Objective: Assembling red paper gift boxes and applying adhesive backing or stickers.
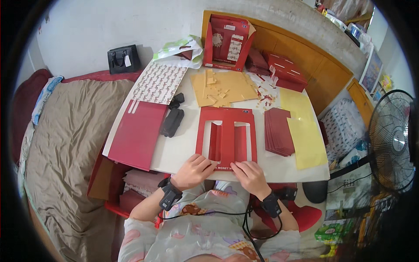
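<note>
A flat red cardboard box (pixel 228 137) with two tall cut-out windows lies on the white table in front of me. Red card flaps show inside the windows. My left hand (pixel 194 171), fingers curled, grips the box at its near left corner. At the near edge, toward the right corner, my right hand (pixel 251 175) pinches the box; its thumb and fingertips are close together. To the right of the box is a fanned stack of dark red envelopes (pixel 278 133). Dark red sheets (pixel 134 131) lie to the left.
Yellow sheets (pixel 307 139) overlap the table's right side. Beyond the box, a tan board (pixel 240 87) carries small scraps. Black objects (pixel 172 123) lie left of it. An upright red display box (pixel 227 41) stands at the back. A fan (pixel 395 139) is at right, a bed (pixel 74 144) at left.
</note>
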The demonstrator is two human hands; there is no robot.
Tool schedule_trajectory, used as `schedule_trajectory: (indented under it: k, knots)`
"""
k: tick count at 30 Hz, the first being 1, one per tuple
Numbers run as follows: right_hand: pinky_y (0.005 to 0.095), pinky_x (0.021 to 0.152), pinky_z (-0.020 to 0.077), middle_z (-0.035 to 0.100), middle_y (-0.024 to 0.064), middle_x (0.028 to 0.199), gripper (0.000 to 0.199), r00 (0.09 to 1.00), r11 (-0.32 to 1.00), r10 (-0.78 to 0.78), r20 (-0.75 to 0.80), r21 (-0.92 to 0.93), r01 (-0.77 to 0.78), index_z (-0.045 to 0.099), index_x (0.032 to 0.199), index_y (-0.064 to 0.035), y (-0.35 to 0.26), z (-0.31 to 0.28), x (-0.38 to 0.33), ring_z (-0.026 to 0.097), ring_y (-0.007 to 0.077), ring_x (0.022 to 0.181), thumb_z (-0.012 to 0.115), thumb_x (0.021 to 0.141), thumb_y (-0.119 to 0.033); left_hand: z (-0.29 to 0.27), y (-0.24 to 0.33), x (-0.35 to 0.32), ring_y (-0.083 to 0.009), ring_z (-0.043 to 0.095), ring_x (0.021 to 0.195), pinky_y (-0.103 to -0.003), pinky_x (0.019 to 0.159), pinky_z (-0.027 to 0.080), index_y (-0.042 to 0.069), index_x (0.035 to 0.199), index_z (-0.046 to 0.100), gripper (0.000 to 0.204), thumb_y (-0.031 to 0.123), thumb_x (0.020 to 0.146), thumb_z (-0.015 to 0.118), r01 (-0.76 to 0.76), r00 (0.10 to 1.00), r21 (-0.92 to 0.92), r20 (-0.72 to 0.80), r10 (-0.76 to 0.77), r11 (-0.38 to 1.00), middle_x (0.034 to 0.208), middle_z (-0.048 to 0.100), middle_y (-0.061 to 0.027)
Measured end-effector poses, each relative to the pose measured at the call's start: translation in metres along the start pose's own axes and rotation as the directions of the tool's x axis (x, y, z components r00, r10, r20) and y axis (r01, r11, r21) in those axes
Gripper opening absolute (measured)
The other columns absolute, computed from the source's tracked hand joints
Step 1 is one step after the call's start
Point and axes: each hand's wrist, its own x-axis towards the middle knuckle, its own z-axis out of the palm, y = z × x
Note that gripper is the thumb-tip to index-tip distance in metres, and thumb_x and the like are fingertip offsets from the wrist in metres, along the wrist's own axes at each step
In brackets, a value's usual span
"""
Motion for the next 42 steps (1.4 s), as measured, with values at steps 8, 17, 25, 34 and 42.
schedule_trajectory:
  k: [8,17,25,34,42]
  knots:
    - [0.0307,0.07,0.0502,0.059,0.0066,0.093,0.028,0.999,0.997,-0.051,-0.015,-0.061,0.05,0.064,0.097,-0.0001,0.001,0.0,0.0,0.056,0.0198,0.08,0.06,0.07,-0.005,-0.006,0.001,0.004,-0.0169,0.055,0.071,-0.03,0.066,0.045,-0.001,0.1,0.062,0.031,0.01,0.07,0.061,-0.079,0.994,0.105,0.077,0.071,0.991,0.081,0.056,-0.0037]
    - [0.0326,0.072,0.0516,0.061,0.007,0.093,0.023,0.995,0.997,0.066,-0.075,-0.029,-0.069,0.065,0.096,-0.0022,-0.008,0.003,-0.003,0.059,0.0217,0.086,0.062,0.073,-0.007,0.003,0.005,0.001,-0.017,0.055,0.071,-0.029,0.062,0.045,-0.001,0.1,0.06,0.031,0.01,0.071,0.063,-0.063,0.997,0.098,0.046,0.059,0.993,0.083,0.056,-0.0046]
    - [0.0334,0.076,0.0501,0.062,0.0074,0.096,0.022,0.999,1.0,0.009,-0.035,0.008,-0.008,0.065,0.094,-0.0014,0.0,0.0,-0.005,0.058,0.0218,0.089,0.062,0.073,-0.006,0.001,-0.001,0.003,-0.0184,0.054,0.072,-0.031,0.066,0.046,-0.003,0.097,0.06,0.031,0.009,0.068,0.058,-0.14,0.988,0.094,0.086,0.132,0.986,0.079,0.053,-0.0044]
    - [0.0371,0.083,0.0479,0.063,0.0057,0.097,0.021,0.998,0.991,0.054,-0.027,0.124,-0.05,0.066,0.092,-0.0008,0.027,-0.019,-0.02,0.058,0.0202,0.094,0.063,0.072,-0.002,-0.016,-0.019,-0.009,-0.022,0.058,0.085,-0.034,0.075,0.048,0.001,0.093,0.063,0.023,0.005,0.07,0.064,-0.02,0.999,-0.132,0.041,0.026,0.991,0.089,0.06,-0.0067]
    - [0.0364,0.082,0.0475,0.064,0.006,0.094,0.018,0.997,0.985,0.074,-0.018,0.155,-0.07,0.065,0.089,-0.0028,0.029,-0.024,-0.014,0.058,0.0205,0.093,0.066,0.071,-0.006,-0.024,-0.015,-0.002,-0.0229,0.058,0.084,-0.035,0.074,0.047,0.003,0.09,0.063,0.021,0.008,0.07,0.066,-0.018,0.998,-0.075,0.063,0.023,0.997,0.089,0.059,-0.0071]
